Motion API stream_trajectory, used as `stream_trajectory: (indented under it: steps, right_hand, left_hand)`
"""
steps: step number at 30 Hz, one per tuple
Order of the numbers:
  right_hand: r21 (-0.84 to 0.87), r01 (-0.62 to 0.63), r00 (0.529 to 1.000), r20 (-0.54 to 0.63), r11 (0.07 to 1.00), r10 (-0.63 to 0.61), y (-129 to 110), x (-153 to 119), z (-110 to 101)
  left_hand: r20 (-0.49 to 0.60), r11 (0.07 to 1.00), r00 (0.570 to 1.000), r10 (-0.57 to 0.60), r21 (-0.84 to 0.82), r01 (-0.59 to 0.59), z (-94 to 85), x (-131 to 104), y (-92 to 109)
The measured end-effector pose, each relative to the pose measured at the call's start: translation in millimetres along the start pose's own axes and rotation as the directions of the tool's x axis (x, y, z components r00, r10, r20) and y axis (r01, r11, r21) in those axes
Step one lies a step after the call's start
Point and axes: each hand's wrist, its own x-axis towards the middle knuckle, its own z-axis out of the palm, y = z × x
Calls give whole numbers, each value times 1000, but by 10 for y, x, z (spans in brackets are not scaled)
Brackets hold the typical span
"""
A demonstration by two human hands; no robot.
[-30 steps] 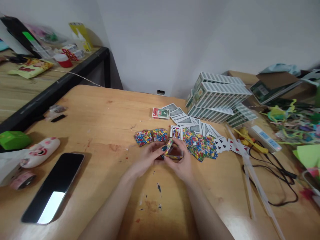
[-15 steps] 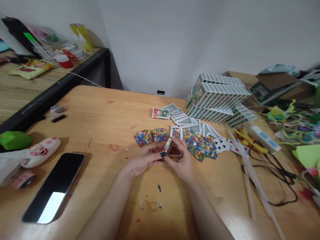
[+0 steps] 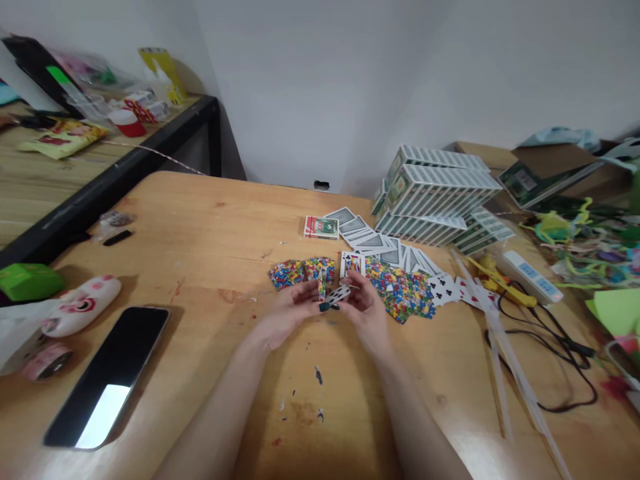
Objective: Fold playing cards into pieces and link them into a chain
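Note:
Near the table's middle, my left hand [image 3: 289,313] grips a small folded piece with a colourful pattern [image 3: 323,283], which stands upright between the fingers. My right hand [image 3: 367,310] holds a playing card [image 3: 338,295], tilted, its face side showing; the fingertips of both hands nearly meet at its lower edge. Just beyond the hands lie colourful patterned cards [image 3: 287,274], more of them [image 3: 407,293] to the right, and a face card [image 3: 353,262] between the two groups. Behind these, grey-backed cards [image 3: 367,237] are spread beside a red and green card box [image 3: 321,227].
Stacked striped card boxes [image 3: 440,190] stand at the back right. Further right are a power strip [image 3: 533,277], a black cable [image 3: 565,343], yellow scissors [image 3: 510,290] and clear strips [image 3: 520,387]. A phone [image 3: 107,377] and a white case [image 3: 83,305] lie at the left.
The patterned piece has turned upright and shifted slightly left. A tilted card face now shows between my hands, and my right fingers have lifted and spread a little.

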Motion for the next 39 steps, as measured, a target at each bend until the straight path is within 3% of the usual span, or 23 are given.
stream_trajectory:
  steps: [7,10,15,21,25,29,39]
  right_hand:
    - [254,-175,983,107,951,152,-42,18,-35]
    - [265,-177,983,102,948,155,-67,13,-28]
    - [280,-130,987,129,951,97,-114,-5,0]
    - [292,-193,974,170,937,147,-169,-30,11]
    - [351,-222,974,124,910,190,-151,-32,30]
    - [358,-265,964,81,896,253,-68,-23,63]
    - [144,-143,990,11,979,143,38,-2,27]
  left_hand:
    - [-37,962,992,118,251,-105,63,54,-140]
    - [-61,944,983,173,294,-148,58,81,-228]
    - [-11,898,970,244,380,-221,56,76,-275]
    - [29,713,918,396,620,-327,61,32,-258]
    - [44,568,891,452,756,-326,46,22,-257]
    - [56,492,870,491,806,-329,32,20,-254]
    - [116,304,849,515,901,-308,21,6,-257]
